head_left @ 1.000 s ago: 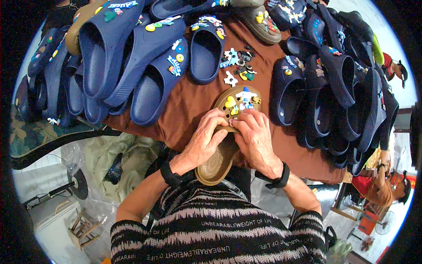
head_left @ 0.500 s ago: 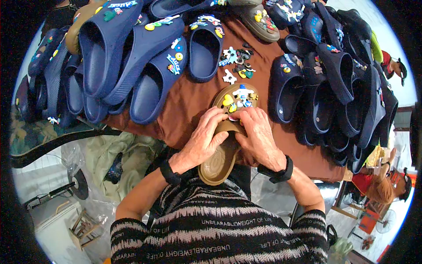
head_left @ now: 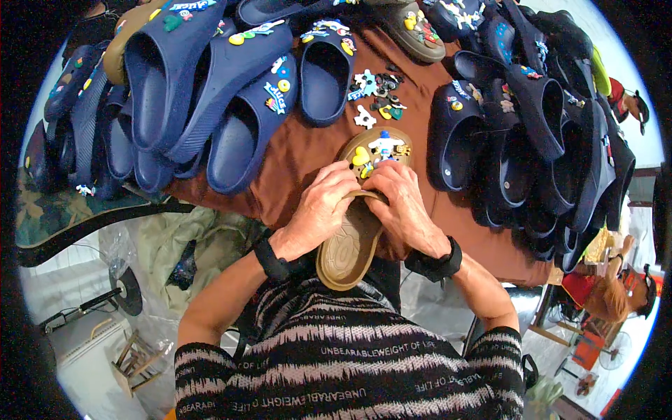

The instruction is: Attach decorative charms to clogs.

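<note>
Tan clog (head_left: 353, 234) points toe-away, heel toward the person's chest, colourful charms on its top. Left hand (head_left: 318, 210) and right hand (head_left: 406, 206) both have fingers clenched round its middle.

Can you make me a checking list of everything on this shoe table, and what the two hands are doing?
Surface: table under a brown cloth.
Job's things: olive-tan clog with colourful charms on its toe, heel hanging over the table edge.
Clutter: loose charms; navy clogs piled left and right.
Hands: left hand and right hand both grip the clog's middle, fingertips at the charms; black wristbands.
Cables: nothing seen.
Surroundings: small wooden stool on the floor; another person at lower right.
</note>
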`<state>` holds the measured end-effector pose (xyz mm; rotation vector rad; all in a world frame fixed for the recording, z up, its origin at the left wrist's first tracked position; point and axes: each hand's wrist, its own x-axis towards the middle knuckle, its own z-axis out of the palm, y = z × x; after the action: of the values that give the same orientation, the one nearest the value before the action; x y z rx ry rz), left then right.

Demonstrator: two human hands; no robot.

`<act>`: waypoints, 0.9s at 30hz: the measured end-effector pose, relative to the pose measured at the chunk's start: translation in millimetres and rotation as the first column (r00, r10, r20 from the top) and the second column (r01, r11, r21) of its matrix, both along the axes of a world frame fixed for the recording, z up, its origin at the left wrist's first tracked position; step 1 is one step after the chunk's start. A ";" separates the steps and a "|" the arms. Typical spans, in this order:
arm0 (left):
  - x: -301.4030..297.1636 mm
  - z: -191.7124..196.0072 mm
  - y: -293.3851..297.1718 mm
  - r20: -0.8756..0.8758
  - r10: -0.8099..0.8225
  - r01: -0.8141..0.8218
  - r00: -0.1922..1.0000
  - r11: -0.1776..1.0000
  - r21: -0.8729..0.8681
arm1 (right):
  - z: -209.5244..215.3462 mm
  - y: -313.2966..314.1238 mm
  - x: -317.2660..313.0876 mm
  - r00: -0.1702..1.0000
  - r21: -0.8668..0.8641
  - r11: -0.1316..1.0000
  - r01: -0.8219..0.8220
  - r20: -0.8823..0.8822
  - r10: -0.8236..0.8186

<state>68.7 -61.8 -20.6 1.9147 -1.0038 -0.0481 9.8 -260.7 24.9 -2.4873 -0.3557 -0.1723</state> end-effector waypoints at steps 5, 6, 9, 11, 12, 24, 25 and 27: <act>-2.2 2.7 -1.3 -0.074 -0.010 0.008 0.997 0.999 -0.031 | 3.6 0.6 -1.6 1.000 0.031 0.999 0.021 -0.010 -0.021; -4.4 6.5 -1.7 -0.112 0.008 -0.012 0.994 0.999 -0.038 | 6.0 1.4 -2.7 0.998 0.079 0.995 0.060 -0.023 -0.058; -9.8 14.4 0.8 -0.122 0.015 -0.023 0.992 0.997 -0.068 | 18.2 -5.3 -4.5 0.995 0.143 0.989 0.033 -0.097 -0.019; -11.8 22.0 3.8 -0.172 -0.001 -0.018 0.985 0.994 -0.108 | 18.5 -15.8 -1.3 0.998 0.200 0.979 0.025 -0.062 -0.012; -9.7 21.0 8.1 -0.206 -0.030 0.008 0.978 0.994 -0.108 | 19.6 -21.8 4.6 0.992 0.238 0.971 0.016 -0.128 0.015; -12.8 10.4 15.8 -0.308 0.078 -0.086 0.948 0.996 -0.013 | 42.1 -18.0 26.0 0.973 0.070 0.998 -0.004 -0.228 0.020; -14.4 10.6 15.3 -0.416 0.101 -0.112 0.903 0.994 -0.002 | 42.4 -19.9 28.5 0.972 0.033 0.999 -0.023 -0.235 0.030; -16.6 11.2 17.1 -0.520 0.124 -0.138 0.845 0.990 0.012 | 40.8 -20.6 30.8 0.969 -0.005 0.999 -0.044 -0.242 0.041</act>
<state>52.0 -44.7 -9.4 1.7978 -0.5004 -0.4500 40.5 -281.3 65.7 -2.4731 -0.3067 0.1510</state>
